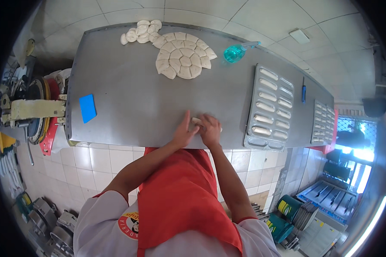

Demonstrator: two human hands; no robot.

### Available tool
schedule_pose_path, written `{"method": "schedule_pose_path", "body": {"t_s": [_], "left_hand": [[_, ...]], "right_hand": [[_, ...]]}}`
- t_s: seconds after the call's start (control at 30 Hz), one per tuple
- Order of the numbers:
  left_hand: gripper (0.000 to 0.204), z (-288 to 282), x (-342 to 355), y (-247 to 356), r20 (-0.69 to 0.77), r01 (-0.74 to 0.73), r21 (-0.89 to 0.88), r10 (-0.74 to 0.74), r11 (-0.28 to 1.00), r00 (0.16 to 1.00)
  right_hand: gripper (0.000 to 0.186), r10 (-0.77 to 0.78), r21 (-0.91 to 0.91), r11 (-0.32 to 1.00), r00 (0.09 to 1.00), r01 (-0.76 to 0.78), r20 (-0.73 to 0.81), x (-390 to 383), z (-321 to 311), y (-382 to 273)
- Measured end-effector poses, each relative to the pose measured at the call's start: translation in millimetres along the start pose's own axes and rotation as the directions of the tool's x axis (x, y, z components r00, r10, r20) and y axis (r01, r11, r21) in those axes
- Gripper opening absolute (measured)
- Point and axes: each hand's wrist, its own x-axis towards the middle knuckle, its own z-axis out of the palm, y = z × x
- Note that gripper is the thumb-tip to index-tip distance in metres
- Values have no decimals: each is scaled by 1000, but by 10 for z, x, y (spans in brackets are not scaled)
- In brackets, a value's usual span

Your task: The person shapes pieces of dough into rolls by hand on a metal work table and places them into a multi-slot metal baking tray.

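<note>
Near the front edge of the metal table, a small roll of pale dough lies beneath my right hand. That hand's fingers curl over the dough, and its ends peek out on both sides. My left hand is beside it with fingers stretched out and the thumb reaching toward the dough's left end. To the right, a metal baking tray with moulded hollows carries several shaped dough rolls; one front hollow shows bare metal. Cut dough pieces fit together in a rounded patch at the back, with smaller dough balls beside them.
A blue flat scraper lies on the table at the left. Behind the tray stands a teal spray bottle. Farther right are a blue-handled tool and a second filled tray. A machine adjoins the left end.
</note>
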Motion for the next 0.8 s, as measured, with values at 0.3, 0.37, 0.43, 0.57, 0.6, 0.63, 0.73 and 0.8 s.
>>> {"method": "schedule_pose_path", "body": {"t_s": [0.3, 0.37, 0.43, 0.57, 0.6, 0.63, 0.73, 0.8], "left_hand": [[48, -292, 646, 263, 322, -123, 506, -54, 854, 945], [39, -343, 749, 314, 289, 4, 493, -168, 870, 943], [37, -376, 706, 341, 337, -152, 553, -53, 819, 940], [32, -235, 849, 388, 360, -147, 652, -133, 744, 923], [29, -154, 939, 444, 367, -105, 639, -182, 762, 912], [27, -88, 1038, 638, 377, -62, 630, -234, 774, 896], [23, 356, 1416, 1072, 406, -19, 580, -269, 815, 873], [23, 833, 1756, 1258, 402, -48, 539, -206, 841, 892]], "right_hand": [[55, 258, 102, 960, 965, -262, 44, -247, -312, 467], [52, 295, 179, 936, 953, -301, 61, -173, -296, 518], [42, 194, 180, 966, 981, -187, -20, -163, -353, 476], [30, 146, 209, 965, 988, -155, 59, -94, -412, 740], [27, 125, 236, 961, 987, -146, 101, -57, -452, 837], [26, 127, 257, 955, 988, -147, 92, 17, -582, 945], [26, 116, 279, 953, 993, -115, 11, 221, -1037, 1380], [26, 167, 322, 935, 986, -149, -26, 398, -1445, 1882]]}}
